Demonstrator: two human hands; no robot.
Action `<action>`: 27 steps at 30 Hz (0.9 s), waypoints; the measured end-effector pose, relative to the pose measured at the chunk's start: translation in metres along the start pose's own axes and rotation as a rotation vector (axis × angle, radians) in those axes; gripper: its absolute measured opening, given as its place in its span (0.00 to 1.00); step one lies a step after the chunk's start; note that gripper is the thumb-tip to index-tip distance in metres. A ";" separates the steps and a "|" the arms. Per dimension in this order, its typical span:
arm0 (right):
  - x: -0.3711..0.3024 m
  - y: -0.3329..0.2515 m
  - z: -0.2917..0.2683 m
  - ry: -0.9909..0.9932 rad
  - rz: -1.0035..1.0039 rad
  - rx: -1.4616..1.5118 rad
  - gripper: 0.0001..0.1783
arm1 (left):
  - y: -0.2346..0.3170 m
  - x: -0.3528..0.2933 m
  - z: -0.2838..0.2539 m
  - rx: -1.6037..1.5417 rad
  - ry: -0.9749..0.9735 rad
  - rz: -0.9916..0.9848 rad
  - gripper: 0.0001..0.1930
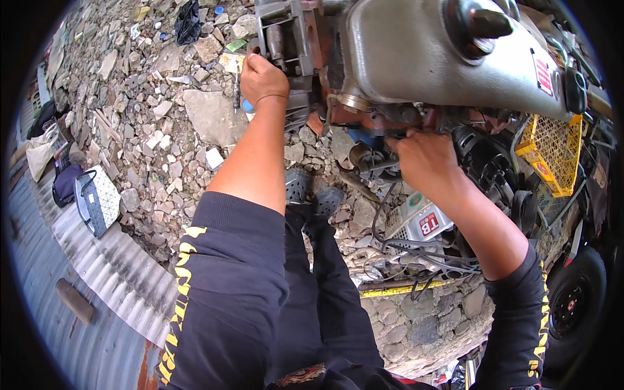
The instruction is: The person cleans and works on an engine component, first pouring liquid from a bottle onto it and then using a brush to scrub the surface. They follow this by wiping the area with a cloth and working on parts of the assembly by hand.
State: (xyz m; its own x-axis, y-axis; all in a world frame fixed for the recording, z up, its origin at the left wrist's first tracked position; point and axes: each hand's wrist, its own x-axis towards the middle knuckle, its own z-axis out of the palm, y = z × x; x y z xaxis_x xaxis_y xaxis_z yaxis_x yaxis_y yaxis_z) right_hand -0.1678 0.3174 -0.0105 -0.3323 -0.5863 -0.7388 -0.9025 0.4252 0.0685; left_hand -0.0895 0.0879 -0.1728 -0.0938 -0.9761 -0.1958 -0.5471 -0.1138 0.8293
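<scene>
A small engine [377, 120] with a large silver tank [409, 65] stands in front of me at the top of the view. A black cap [478, 27] sits on the tank. My left hand [263, 79] is closed against the engine's grey metal end housing [283, 42]; its fingertips are hidden, so what it grips does not show. Below the tank, my right hand [426, 156] is curled at the engine's lower side. Its fingers are partly hidden, and what they hold cannot be made out. A dull metal cylindrical part [367, 158] lies just left of it.
Broken stones [166, 140] cover the ground. Right of my legs lie a white-and-grey box [419, 218] and black cables [416, 247]. A yellow crate [551, 153] and a wheel [575, 302] are at the right. Corrugated sheets [107, 260] and a patterned bag [97, 201] lie left.
</scene>
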 end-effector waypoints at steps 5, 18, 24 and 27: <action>0.009 -0.005 0.018 -0.041 -0.063 0.173 0.24 | -0.005 -0.001 -0.001 0.021 -0.005 0.000 0.27; -0.003 0.009 0.007 0.043 -0.037 0.105 0.24 | -0.011 0.001 0.000 0.048 -0.008 0.009 0.27; 0.005 0.007 0.011 -0.037 -0.015 0.162 0.26 | -0.006 0.003 0.001 0.077 0.006 -0.013 0.27; 0.000 0.010 0.017 -0.052 -0.080 0.313 0.28 | -0.011 0.004 0.001 0.070 0.011 -0.021 0.27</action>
State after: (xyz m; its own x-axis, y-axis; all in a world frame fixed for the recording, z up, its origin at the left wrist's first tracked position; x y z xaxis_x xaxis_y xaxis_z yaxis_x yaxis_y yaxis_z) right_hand -0.1718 0.3335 -0.0213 -0.2422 -0.5933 -0.7677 -0.7941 0.5759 -0.1945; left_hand -0.0851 0.0858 -0.1834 -0.0726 -0.9757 -0.2069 -0.6054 -0.1218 0.7866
